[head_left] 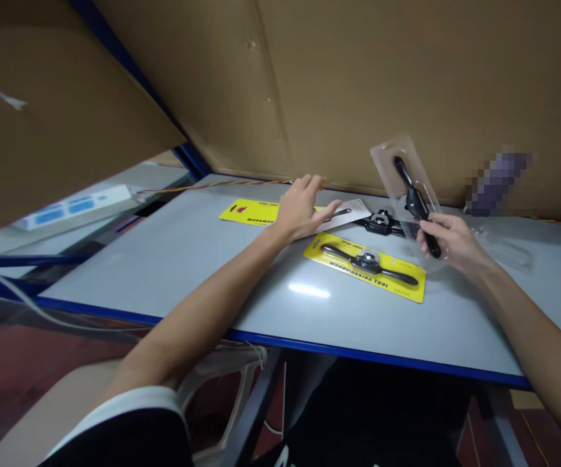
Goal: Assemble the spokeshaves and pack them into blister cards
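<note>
My right hand (448,241) is closed on the lower end of a clear plastic blister shell (391,159). A black spokeshave (415,202) sits in that shell, tilted above the table. My left hand (303,209), thumb apart and fingers stretched, is over a white printed card (348,217) and the end of a yellow card (248,211); whether it touches them I cannot tell. Nearer me lies a yellow "Spoke Shave" card (319,251) with another black spokeshave (366,261) on it. More black spokeshave parts (381,222) lie behind, partly covered by the white card and the shell.
A grey table (202,259) with a blue edge stands against a brown cardboard wall (338,84). Clear plastic shells (508,250) lie at the right, below a blurred purple object (499,183). Twisted wires (222,184) run along the back. A power strip (76,206) lies on the left.
</note>
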`<state>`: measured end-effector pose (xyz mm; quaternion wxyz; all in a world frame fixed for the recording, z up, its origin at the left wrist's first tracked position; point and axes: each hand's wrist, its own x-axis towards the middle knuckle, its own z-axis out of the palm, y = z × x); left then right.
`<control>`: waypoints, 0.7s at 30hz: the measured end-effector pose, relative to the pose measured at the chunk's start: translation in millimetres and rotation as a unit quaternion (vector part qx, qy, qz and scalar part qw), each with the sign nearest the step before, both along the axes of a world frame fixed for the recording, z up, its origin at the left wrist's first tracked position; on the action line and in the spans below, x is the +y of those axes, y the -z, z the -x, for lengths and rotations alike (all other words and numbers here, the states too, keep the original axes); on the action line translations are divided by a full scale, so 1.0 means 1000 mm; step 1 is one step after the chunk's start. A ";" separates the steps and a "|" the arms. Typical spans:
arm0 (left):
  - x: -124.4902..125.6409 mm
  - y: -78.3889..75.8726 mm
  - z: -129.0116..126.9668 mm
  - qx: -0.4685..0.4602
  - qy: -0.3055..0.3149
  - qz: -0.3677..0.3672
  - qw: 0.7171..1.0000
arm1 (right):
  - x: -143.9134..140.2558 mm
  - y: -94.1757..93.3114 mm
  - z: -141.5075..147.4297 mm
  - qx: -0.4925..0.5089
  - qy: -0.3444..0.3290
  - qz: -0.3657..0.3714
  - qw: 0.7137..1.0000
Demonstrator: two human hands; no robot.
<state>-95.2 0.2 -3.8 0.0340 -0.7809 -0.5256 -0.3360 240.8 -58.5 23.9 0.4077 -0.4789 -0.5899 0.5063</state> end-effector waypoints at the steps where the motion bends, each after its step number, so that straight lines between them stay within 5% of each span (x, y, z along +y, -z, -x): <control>1: 0.003 0.001 0.004 0.057 -0.003 0.052 0.997 | 0.001 0.001 -0.004 0.020 0.009 0.013 1.000; 4: 0.008 0.005 0.010 0.156 0.024 0.180 0.971 | 0.003 0.004 -0.015 0.062 0.024 0.028 0.997; 6: 0.010 0.006 0.011 0.155 0.041 0.197 0.967 | 0.003 0.004 -0.021 0.093 0.016 0.031 0.995; 11: 0.011 -0.004 0.022 0.059 0.045 0.067 0.995 | 0.003 0.000 -0.029 0.055 -0.028 0.040 0.997; 14: 0.007 -0.011 0.027 0.013 0.056 -0.009 0.998 | 0.006 0.000 -0.028 0.016 0.033 0.002 0.999; 17: 0.002 -0.015 0.024 0.015 0.059 -0.051 0.997 | 0.005 0.000 -0.024 -0.140 0.117 -0.076 0.980; 21: -0.006 -0.017 0.015 0.034 0.050 -0.038 0.997 | -0.004 -0.002 -0.017 -0.355 0.075 -0.126 0.923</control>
